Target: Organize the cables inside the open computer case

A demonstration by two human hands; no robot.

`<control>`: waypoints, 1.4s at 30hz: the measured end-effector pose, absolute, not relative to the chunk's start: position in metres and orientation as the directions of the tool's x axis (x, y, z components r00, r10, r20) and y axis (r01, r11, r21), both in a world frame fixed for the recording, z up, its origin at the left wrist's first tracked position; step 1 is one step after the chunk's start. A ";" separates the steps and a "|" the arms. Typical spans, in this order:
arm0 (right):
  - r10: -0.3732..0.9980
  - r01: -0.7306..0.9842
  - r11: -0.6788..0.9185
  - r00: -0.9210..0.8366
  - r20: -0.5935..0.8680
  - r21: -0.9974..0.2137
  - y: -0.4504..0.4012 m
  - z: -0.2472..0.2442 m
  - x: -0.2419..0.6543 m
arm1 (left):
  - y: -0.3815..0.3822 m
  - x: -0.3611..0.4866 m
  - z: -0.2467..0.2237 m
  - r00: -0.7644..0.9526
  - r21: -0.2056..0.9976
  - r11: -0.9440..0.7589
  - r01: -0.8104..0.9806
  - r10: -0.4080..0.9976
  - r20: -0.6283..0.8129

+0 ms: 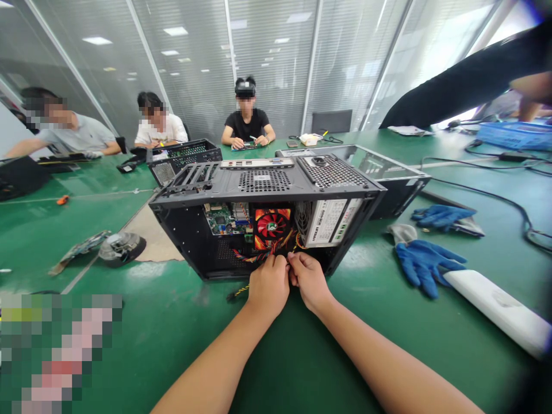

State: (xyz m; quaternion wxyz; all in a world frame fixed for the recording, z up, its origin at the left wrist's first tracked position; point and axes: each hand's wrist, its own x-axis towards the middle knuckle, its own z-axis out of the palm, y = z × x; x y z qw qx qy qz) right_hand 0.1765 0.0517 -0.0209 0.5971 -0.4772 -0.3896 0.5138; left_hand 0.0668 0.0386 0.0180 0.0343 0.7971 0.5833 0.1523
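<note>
An open black computer case (pixel 215 190) lies in front of me, its open side facing me. Inside are a green motherboard (pixel 222 218), a red cooling fan (pixel 271 225) and a labelled power supply (pixel 334 223). Multicoloured cables (pixel 259 257) run to the case's lower edge. There my left hand (pixel 270 286) has its fingers closed on the cables. Pressed against it, my right hand (pixel 311 279) pinches the same cables; the exact grip is hidden. A yellow-and-black cable with a dark connector (pixel 233 296) sticks out beside my left hand onto the green table.
Blue gloves (pixel 425 264) and a white elongated object (pixel 500 307) lie at right. At left are a circuit board (pixel 81 251) and a round metallic part (pixel 122 248). Another case (pixel 405 198) stands behind. Several people sit across the table; a dark sleeve (pixel 466 80) reaches in at right.
</note>
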 end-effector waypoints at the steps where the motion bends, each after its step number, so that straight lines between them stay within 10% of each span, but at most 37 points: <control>1: 0.985 -0.241 0.017 0.168 -0.025 -0.970 0.052 -0.021 0.177 | 0.039 0.067 0.018 0.270 0.234 -0.314 0.920 0.942 0.201; 42: 0.982 -0.256 0.025 0.187 -0.024 -0.966 0.052 -0.019 0.176 | 0.042 0.064 0.015 0.254 0.271 -0.313 0.910 0.939 0.230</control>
